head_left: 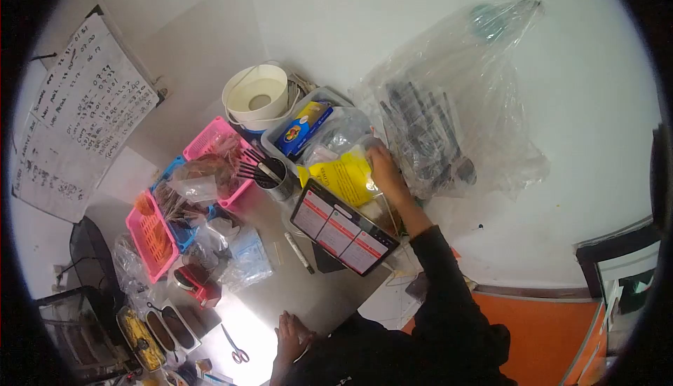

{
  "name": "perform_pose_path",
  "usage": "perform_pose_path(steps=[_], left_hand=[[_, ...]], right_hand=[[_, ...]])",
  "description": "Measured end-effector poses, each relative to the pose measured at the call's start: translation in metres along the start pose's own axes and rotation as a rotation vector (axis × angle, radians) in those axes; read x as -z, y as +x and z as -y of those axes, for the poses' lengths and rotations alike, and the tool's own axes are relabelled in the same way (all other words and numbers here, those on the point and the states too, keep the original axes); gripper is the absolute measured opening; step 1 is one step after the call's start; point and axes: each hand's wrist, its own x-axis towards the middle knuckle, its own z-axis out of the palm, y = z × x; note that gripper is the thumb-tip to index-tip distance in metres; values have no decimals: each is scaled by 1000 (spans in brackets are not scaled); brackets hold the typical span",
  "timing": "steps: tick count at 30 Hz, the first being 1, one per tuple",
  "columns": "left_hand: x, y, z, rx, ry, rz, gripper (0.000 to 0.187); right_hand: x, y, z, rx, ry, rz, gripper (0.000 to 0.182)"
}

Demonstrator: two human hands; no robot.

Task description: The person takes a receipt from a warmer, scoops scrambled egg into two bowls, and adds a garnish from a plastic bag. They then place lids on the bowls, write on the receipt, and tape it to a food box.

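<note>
My right hand [382, 167], in a black sleeve, reaches behind the tablet [343, 228] and grips the edge of a yellow printed plastic packet [345, 178]. Its fingertips are partly hidden. Beside the packet is a clear plastic bin [275, 142] with a blue and yellow box [304, 128] and clear plastic bags [347, 128] in it. My left hand [291, 334] lies on the table's near edge with its fingers stretched out, holding nothing. Nearest to it are scissors [235, 347] in a bright patch of light.
A large clear bag [505, 106] of black plastic utensils stands right of the bin. Left are a white bucket [258, 95], a metal cup [278, 184] of pens, pink baskets [152, 240], a red tape dispenser [200, 286], a marker [299, 253] and food trays [142, 337].
</note>
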Motion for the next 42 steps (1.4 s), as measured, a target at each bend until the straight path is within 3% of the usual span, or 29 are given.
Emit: perform_pose_path(steps=[3,6,9,12,15,17,18,21,22,24,25,26,29,30,31,33,34,37,38,41,42], left_hand=[[2,1,-5,45,20,51,95],[-5,0,0,52,35,60,99],[-11,-1,6,57,39,51,100],[-11,-2,3,50,26,30,99],[-6,-1,0,57,23,34,98],[0,0,-5,94,13,60,97],[7,-1,-7,72,-15,2,80],[32,19,-6,-96,-44,124,58],[34,31,6,-32,-229,166,45],[75,37,-27,60,-382,-82,42],[94,46,-40,13,-436,-178,43],[112,55,-53,-31,-489,-272,44],[154,76,-100,-130,-1065,-492,53],[164,79,-110,-164,-1176,-547,55],[164,79,-110,-108,-1316,-515,54],[162,79,-106,-7,-1596,-441,52],[160,78,-104,37,-1736,-396,51],[143,56,-93,82,-1762,-396,51],[133,49,-88,112,-1711,-421,49],[100,27,-68,277,-1797,-452,48],[92,20,-63,309,-1797,-469,48]], right_hand=[[-3,18,10,-23,23,-86,29],[-22,32,-5,134,-283,-55,33],[-15,47,24,-232,-298,329,39],[-26,47,20,-353,-164,168,32],[-12,43,38,-252,-307,-40,29],[3,45,63,-236,-295,-41,27],[7,46,68,-176,-257,-68,27],[24,47,90,-33,-166,-125,32],[31,48,101,7,-136,-145,34],[48,43,133,139,19,-217,38],[60,35,153,200,100,-249,40],[74,22,177,210,94,-203,44],[72,-33,216,412,473,-169,44],[75,-55,227,430,509,7,43],[77,-77,234,446,540,182,42],[69,-109,244,213,756,491,43],[58,-120,245,273,748,432,41],[25,-140,225,-126,776,749,36],[18,-142,220,-38,654,842,31],[-47,-151,188,237,530,848,33],[-72,-153,185,284,439,714,32]])
